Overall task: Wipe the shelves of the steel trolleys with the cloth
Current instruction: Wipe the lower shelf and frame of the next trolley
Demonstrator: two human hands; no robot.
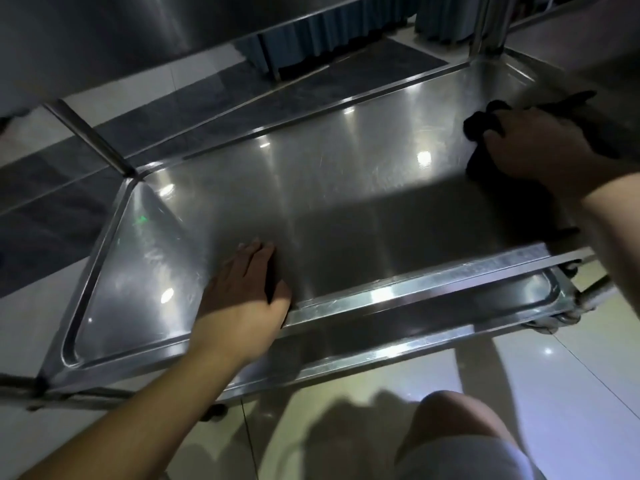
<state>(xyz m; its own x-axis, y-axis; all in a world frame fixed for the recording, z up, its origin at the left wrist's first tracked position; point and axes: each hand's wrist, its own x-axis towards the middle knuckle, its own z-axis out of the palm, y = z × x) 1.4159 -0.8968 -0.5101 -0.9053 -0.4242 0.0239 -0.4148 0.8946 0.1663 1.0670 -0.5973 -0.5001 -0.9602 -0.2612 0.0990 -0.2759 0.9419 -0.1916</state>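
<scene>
A steel trolley's lower shelf (pixel 346 188) fills the view, shiny with a raised rim. My right hand (pixel 533 147) grips a crumpled black cloth (pixel 479 124) and presses it on the shelf near the far right corner. My left hand (pixel 247 289) lies flat with straight fingers on the shelf's near edge, left of centre. The underside of the shelf above (pixel 121 32) hangs over the top left.
Upright steel posts stand at the far left corner (pixel 93 140) and far right corner (pixel 488 29). A second steel tray edge (pixel 433 313) shows below the near rim. A blue curtain (pixel 332 36) hangs behind. My knee (pixel 457 424) is over the tiled floor (pixel 571 375).
</scene>
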